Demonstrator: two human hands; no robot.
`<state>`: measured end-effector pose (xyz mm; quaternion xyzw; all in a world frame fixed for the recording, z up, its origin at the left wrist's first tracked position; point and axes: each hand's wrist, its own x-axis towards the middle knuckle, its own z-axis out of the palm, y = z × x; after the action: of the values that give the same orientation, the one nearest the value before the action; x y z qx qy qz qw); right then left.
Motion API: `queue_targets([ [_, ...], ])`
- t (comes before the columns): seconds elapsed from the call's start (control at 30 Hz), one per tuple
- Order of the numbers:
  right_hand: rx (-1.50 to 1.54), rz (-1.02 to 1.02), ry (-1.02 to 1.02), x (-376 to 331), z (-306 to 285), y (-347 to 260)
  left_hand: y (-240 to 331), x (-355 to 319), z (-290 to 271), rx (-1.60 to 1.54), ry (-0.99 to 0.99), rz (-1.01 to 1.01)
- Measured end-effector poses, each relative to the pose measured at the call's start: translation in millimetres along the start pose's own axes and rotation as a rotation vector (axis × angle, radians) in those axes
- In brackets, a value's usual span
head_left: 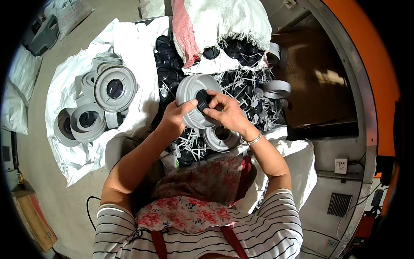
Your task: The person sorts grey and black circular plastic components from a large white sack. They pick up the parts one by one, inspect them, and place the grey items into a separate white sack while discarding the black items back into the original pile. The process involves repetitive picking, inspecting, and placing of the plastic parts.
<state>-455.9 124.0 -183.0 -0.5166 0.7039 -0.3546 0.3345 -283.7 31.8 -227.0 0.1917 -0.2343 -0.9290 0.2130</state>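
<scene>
My left hand (174, 120) grips the rim of a round, stepped grey plastic part (188, 90), its thumb lying toward the middle. My right hand (229, 113) pinches a black ribbed plastic cap (202, 102) at the centre of that grey part. Whether the cap is fully seated there I cannot tell. Just below my hands, another grey round part (221, 139) lies on a heap of black plastic pieces and thin pale strips (185, 146). On the left, several similar grey parts (126, 82), some with black centres, are piled on a white woven sack (144, 47).
A red-striped white woven sack (224, 21) lies at the far side, black caps (235, 46) spilling from its mouth. Grey rings (277, 89) sit at the heap's right edge, beside a brown cardboard surface (317, 99). An orange machine panel (379, 86) with a metal edge curves along the right.
</scene>
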Motion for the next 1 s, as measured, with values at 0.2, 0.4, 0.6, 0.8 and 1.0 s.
queue_targets([
  [0.2,-0.479,-0.095,-0.007,-17,4,-37,-14,-2,-27,0.436,-0.144,0.258],
  [0.4,-0.772,-0.501,-0.07,-33,7,-34,14,-22,-5,0.695,-0.385,0.437],
  [0.6,-0.552,-0.185,0.136,-40,19,-26,5,-31,8,0.17,-0.148,-0.008],
  [0.8,-0.105,0.033,-0.12,-29,18,-1,1,-28,3,0.456,-0.055,0.122],
  [1.0,0.554,0.578,-0.167,-8,16,22,0,-42,4,0.969,-0.01,0.608],
])
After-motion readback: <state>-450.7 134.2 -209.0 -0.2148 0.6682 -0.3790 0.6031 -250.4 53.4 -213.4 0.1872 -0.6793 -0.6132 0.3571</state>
